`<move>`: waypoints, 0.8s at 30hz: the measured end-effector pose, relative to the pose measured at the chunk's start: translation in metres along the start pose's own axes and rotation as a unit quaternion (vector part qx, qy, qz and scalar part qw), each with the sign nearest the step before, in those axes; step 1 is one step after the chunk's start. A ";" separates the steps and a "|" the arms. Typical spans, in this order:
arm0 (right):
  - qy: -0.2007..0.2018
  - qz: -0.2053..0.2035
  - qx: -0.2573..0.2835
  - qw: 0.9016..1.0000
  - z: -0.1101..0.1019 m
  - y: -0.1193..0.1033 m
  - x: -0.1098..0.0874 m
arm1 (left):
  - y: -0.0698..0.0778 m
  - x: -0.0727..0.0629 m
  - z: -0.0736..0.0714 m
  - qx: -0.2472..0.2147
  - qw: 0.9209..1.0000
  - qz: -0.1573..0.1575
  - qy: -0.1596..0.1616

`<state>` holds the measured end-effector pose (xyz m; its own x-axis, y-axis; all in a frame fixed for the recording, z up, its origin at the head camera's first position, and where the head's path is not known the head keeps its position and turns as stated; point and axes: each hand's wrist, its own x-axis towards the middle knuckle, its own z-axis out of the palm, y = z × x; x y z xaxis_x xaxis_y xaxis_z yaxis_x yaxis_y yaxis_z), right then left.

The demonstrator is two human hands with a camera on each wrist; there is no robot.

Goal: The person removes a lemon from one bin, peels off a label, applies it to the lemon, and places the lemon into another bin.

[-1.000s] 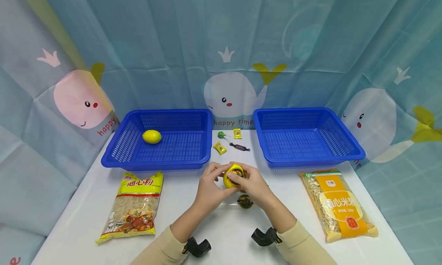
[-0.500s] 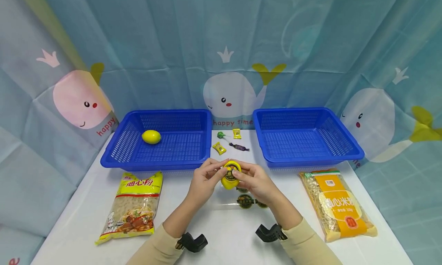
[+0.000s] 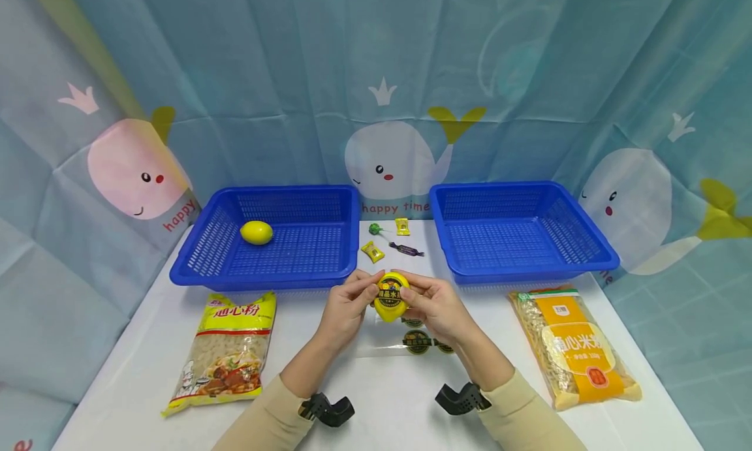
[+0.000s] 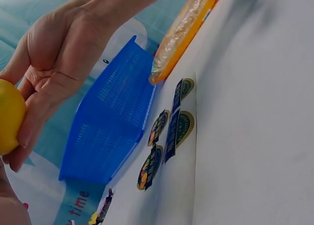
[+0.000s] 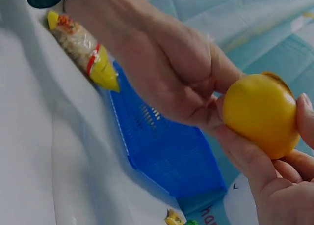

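Observation:
A lemon [image 3: 391, 312] with a round black sticker [image 3: 390, 292] on it is held up above the middle of the table. My left hand [image 3: 343, 309] pinches it from the left side. From the other side my right hand [image 3: 435, 306] grips it, thumb against the sticker. In the right wrist view the lemon [image 5: 260, 114] shows its plain yellow side between both hands' fingertips. Beneath the hands lies a clear sheet with several round stickers [image 3: 416, 342], partly hidden by the right hand in the head view. A second lemon [image 3: 256, 232] sits in the left blue basket [image 3: 264, 284].
A right blue basket [image 3: 531, 273] stands at the back. Between the baskets lie yellow wrapped candies [image 3: 373, 252], a green lollipop [image 3: 375, 229] and a purple candy [image 3: 407, 249]. A yellow macaroni bag [image 3: 226, 353] lies left, an orange noodle bag [image 3: 578, 350] right.
Both hands have turned the lemon so the sticker faces up more fully. Since one second ago the hands have moved slightly apart, showing more of the sticker sheet.

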<state>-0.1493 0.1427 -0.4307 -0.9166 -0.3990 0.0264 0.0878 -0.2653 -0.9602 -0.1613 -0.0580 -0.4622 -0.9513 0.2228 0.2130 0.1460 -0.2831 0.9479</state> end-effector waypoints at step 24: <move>0.068 0.003 -0.157 0.985 -0.004 0.000 -0.007 | 0.011 -0.016 0.034 0.336 0.940 0.037 0.051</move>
<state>-0.1439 0.1489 -0.4323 -0.9623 -0.2721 0.0039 -0.0123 0.0291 -0.9995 -0.1352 -0.0329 -0.4473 -0.9479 0.1257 0.2926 0.3185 0.3673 0.8739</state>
